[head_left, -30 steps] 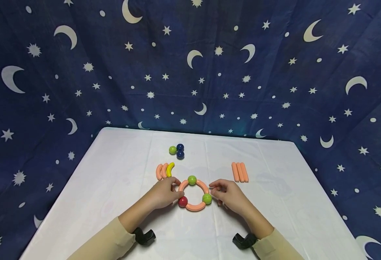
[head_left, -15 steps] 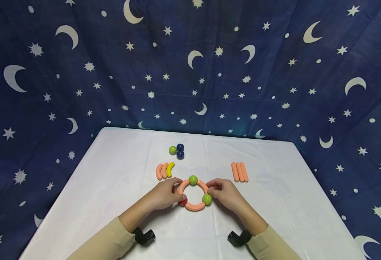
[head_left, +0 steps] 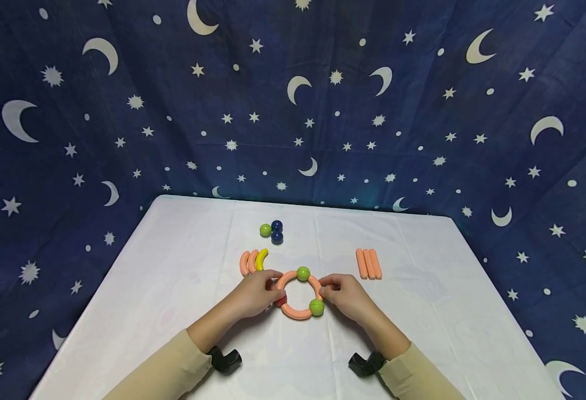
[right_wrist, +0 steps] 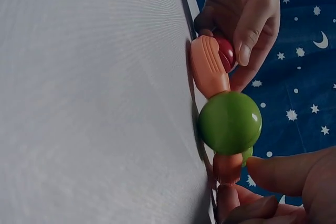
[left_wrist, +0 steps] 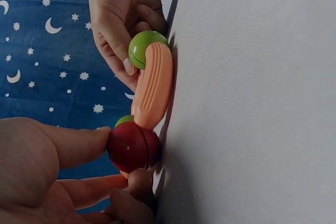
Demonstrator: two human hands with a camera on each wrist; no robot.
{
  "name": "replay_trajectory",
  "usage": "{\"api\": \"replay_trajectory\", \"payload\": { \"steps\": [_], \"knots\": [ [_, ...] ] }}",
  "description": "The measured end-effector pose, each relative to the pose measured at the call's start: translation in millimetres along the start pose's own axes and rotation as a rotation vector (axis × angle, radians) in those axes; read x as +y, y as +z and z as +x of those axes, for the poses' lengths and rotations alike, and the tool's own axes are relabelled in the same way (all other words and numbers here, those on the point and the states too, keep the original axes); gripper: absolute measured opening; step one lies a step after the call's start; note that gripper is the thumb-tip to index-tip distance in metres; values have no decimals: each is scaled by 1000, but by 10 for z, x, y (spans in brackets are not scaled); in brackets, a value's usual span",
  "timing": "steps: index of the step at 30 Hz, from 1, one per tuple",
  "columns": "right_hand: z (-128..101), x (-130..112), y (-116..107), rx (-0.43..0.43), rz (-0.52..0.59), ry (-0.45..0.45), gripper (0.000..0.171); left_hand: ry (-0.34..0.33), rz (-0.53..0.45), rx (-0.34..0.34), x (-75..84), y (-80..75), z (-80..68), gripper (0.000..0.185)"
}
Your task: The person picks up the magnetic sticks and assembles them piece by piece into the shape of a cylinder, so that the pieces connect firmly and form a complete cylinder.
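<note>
Low in the middle of the head view, the ring [head_left: 299,295] of orange curves and balls lies on the white table [head_left: 173,278], pinched by the left hand [head_left: 254,296] at its red ball [left_wrist: 132,146] and the right hand [head_left: 347,296] opposite, seemingly steadying it.

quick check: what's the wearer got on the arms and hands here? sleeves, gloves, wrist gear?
Both hands are bare, no gloves: left hand, right hand. Each forearm wears a long beige sleeve, left sleeve and right sleeve, ending at the wrist. A small black wrist camera mount sits under each wrist: left mount, right mount. No cables or markings visible.
</note>
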State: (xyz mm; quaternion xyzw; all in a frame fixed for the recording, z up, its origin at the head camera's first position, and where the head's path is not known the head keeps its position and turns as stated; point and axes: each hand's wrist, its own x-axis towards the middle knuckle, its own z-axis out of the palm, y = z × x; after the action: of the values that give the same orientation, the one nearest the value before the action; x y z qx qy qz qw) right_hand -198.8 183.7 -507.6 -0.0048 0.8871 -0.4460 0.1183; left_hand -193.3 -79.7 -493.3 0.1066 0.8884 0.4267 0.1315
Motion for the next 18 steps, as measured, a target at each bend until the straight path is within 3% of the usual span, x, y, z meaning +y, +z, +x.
{"api": "replay_trajectory", "payload": {
  "steps": [10,18],
  "knots": [
    [-29,-22,16,11,9,12,4,-34,-13,85,-27,-12,102,30],
    [59,-52,-28,60,-59,-22,12,-7,39,107,-43,-45,185,23]
  ]
}}
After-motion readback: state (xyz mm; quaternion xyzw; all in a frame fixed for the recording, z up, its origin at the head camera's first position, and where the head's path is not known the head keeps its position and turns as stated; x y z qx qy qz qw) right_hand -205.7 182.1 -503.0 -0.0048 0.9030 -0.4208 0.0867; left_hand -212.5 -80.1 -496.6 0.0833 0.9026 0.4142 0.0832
